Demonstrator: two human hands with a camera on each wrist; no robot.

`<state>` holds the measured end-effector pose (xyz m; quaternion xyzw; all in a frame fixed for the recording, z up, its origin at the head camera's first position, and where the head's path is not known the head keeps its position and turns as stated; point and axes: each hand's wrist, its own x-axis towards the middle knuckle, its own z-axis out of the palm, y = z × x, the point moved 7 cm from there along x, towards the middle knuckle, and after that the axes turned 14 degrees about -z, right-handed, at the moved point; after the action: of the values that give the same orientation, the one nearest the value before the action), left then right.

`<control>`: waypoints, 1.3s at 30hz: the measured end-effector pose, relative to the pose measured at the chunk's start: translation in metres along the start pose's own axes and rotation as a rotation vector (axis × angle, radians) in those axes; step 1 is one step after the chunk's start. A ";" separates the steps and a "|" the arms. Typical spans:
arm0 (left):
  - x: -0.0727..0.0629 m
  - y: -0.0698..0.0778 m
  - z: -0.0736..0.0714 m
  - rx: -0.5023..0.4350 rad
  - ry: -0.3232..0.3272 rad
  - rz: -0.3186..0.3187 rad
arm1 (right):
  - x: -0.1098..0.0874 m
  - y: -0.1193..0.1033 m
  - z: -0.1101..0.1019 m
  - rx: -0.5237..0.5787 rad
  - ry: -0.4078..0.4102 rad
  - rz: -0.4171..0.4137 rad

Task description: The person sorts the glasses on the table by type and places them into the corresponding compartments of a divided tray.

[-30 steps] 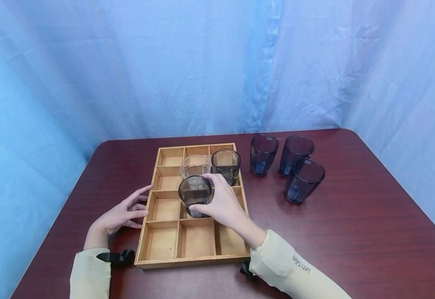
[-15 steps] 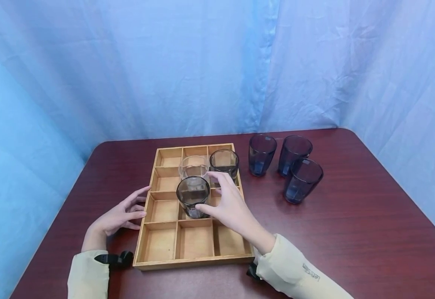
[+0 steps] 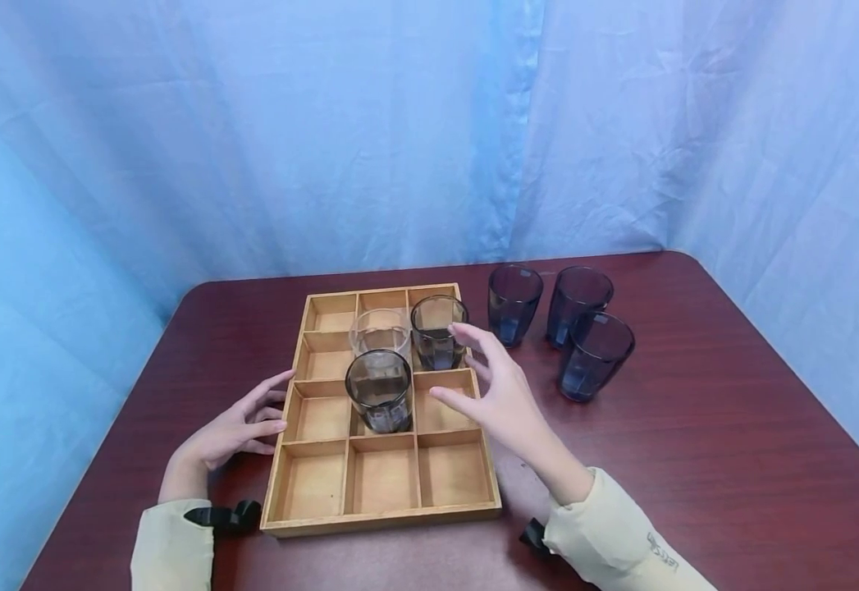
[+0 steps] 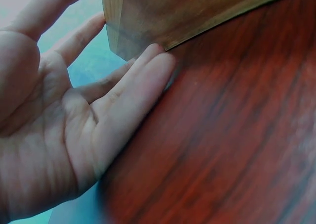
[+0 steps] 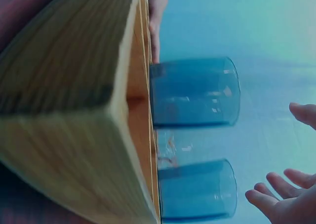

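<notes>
A wooden divided tray [image 3: 381, 519] lies on the dark red table. In its middle column a smoky glass [image 3: 380, 392] stands upright, with a clear glass [image 3: 379, 328] just behind it. Another smoky glass [image 3: 440, 332] stands in the right column, second row from the back. My right hand [image 3: 506, 402] hovers over the tray's right side, fingers spread and holding nothing; the right wrist view shows it apart from the glasses. At the tray's left side my left hand [image 3: 233, 427] rests with extended fingers touching the wall, as the left wrist view also shows.
Three dark bluish glasses stand on the table right of the tray: one at the back [image 3: 515, 304], one beside it [image 3: 579, 300], one nearer [image 3: 596, 357]. Blue curtains [image 3: 370, 139] hang behind and at both sides of the table [image 3: 695, 427].
My right hand has let go of the front smoky glass and moved off to the right, its fingers opening. That glass stays in the middle column. The left hand keeps its place.
</notes>
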<state>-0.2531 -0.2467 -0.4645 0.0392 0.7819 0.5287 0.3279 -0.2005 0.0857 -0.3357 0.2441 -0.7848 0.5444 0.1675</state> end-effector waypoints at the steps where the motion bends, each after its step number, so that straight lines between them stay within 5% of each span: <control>1: 0.000 0.000 0.000 0.000 -0.001 0.009 | 0.000 0.001 -0.003 0.011 0.005 0.002; 25: 0.002 0.006 0.000 0.039 0.054 0.117 | -0.005 0.017 -0.077 0.031 0.138 0.038; 39: 0.002 0.005 -0.001 0.027 0.048 0.123 | -0.002 0.024 -0.127 -0.121 0.063 0.044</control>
<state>-0.2567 -0.2446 -0.4614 0.0791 0.7928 0.5379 0.2755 -0.2125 0.2122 -0.3111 0.1990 -0.8158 0.5069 0.1945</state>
